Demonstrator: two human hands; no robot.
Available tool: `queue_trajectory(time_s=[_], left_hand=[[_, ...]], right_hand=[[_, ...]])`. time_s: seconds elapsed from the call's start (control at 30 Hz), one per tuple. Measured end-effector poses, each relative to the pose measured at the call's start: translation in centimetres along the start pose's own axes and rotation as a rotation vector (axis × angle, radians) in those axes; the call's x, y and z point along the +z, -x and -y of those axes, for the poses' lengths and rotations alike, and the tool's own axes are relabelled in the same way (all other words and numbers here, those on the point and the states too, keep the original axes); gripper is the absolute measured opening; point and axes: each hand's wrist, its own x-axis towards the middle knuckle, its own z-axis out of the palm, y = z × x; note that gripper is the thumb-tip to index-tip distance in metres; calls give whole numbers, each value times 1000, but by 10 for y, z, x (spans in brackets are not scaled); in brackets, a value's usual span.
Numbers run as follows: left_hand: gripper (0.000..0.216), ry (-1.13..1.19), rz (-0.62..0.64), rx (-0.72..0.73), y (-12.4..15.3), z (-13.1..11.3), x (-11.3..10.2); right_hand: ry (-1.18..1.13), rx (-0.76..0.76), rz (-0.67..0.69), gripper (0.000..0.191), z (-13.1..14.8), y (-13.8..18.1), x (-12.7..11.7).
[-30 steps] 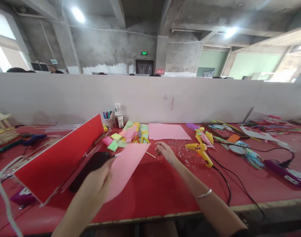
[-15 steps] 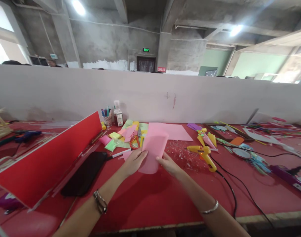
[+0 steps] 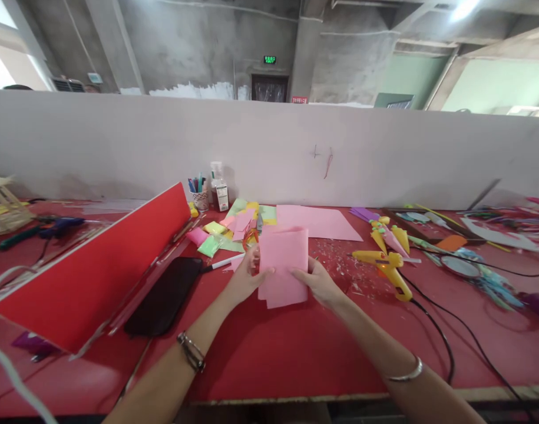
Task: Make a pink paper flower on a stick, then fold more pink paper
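A pink sheet of paper is held folded over above the red table, roughly at its middle. My left hand grips its left edge with the thumb on top. My right hand pinches its right edge. Both hands are closed on the paper. Orange-handled scissors lie just behind the left hand, partly hidden by it.
A red board leans at the left with a black pouch beside it. A yellow glue gun and its black cord lie to the right. Paper scraps, a larger pink sheet, a pen cup and a white partition stand behind.
My left hand carried the pink sheet from the left to the middle, and my right hand took its other edge. The sheet is now folded over and held nearer to me.
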Motion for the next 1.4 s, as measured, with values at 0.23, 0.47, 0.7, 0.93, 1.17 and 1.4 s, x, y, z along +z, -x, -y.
queue_trajectory(time_s=[0.23, 0.47, 0.7, 0.93, 1.17, 1.4], left_hand=[[46, 49, 427, -346, 14, -8, 11], [37, 7, 427, -405, 17, -19, 11], [29, -37, 351, -457, 13, -16, 12], [33, -24, 342, -420, 13, -17, 12], [33, 11, 316, -474, 13, -22, 11], [29, 38, 329, -485, 14, -21, 12]], right_hand=[[-64, -25, -127, 35, -4, -2, 3], [-12, -28, -121, 36, -4, 2, 8], [57, -60, -216, 36, -3, 2, 11], [124, -75, -269, 37, -4, 2, 12], [152, -38, -256, 37, -1, 3, 12], [184, 15, -221, 38, 2, 5, 14]])
